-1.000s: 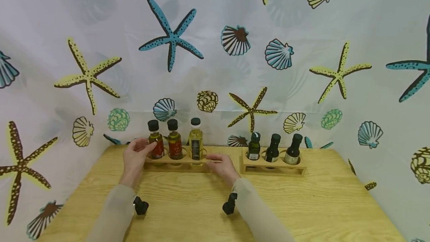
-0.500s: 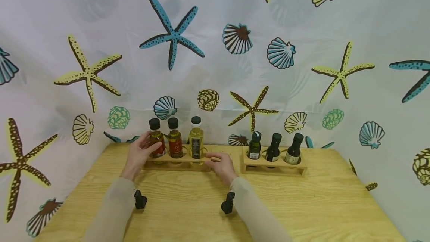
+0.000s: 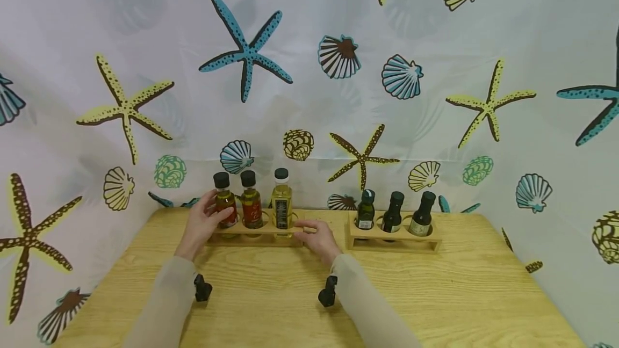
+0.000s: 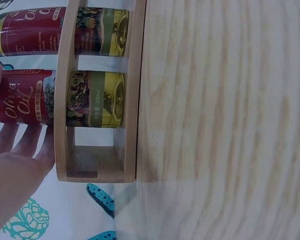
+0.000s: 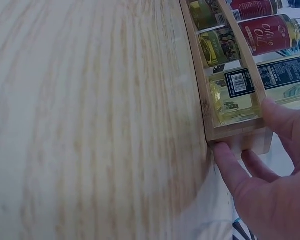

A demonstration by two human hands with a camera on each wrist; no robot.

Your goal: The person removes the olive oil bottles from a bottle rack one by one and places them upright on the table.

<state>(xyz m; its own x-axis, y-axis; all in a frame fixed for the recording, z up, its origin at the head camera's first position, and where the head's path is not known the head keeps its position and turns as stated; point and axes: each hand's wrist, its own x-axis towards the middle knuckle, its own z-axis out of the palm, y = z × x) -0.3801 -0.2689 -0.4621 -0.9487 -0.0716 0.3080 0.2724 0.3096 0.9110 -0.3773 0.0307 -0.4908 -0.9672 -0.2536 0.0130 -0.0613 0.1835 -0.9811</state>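
In the head view, my left hand [image 3: 199, 227] holds the leftmost olive oil bottle [image 3: 224, 197], with its thumb across the red label. The left wrist view has the fingers curling behind this bottle [image 4: 25, 97]. It stands in a wooden bottle rack [image 3: 263, 232] beside a second red-labelled olive oil bottle [image 3: 252, 211] and a taller clear oil bottle [image 3: 282, 208]. At the rack's right end, my right hand [image 3: 316, 238] grips the wood. In the right wrist view its thumb [image 5: 280, 117] lies against the upper rail, and its fingers [image 5: 230, 165] touch the end piece.
A second wooden rack [image 3: 394, 243] to the right carries three dark bottles, including one with a pale label [image 3: 420, 222]. Both racks stand near the back edge of the light wooden table [image 3: 271, 294]. A patterned curtain [image 3: 309, 106] hangs behind and at both sides.
My left hand has shifted slightly to the right, its thumb further across the leftmost bottle. My right hand stays at the rack's end, nearly still. The bottles and racks keep their places.
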